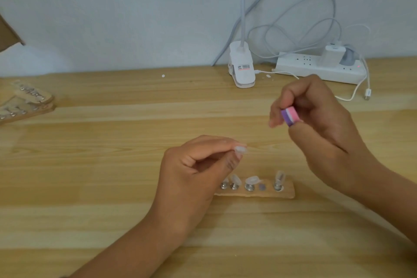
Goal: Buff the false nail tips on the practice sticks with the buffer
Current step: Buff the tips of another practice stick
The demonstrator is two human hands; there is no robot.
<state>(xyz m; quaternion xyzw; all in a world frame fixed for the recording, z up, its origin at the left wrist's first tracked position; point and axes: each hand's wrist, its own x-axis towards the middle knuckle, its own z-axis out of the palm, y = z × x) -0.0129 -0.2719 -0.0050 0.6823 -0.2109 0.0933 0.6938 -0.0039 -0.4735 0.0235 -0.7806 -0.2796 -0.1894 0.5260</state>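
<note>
**Left hand** (198, 165): thumb and forefinger pinch a clear false nail tip (240, 150). The fingers hide whatever carries the tip, so no stick can be made out beneath it.

**Right hand** (316, 124): fingers curl round a small pink-and-purple buffer block (290, 116), held above and to the right of the pinched tip and apart from it. The fingertips are blurred and only one end of the block shows.

**Wooden holder strip** (286, 193): lies on the worktop (112, 165) just below both hands, its left end covered by the left hand. Four metal-footed practice sticks (278, 181) stand in it, each capped with a clear tip; the leftmost is half hidden. A dark round socket (261, 187) shows between the third and fourth.

**Far left:** stacked holder strips (27, 101), blurred and cut by the frame edge.

**Rear:** clip lamp base (242, 65), its neck cut off above; power strip (320, 67) with a charger (332, 54) and looped white cable (293, 29).
</note>
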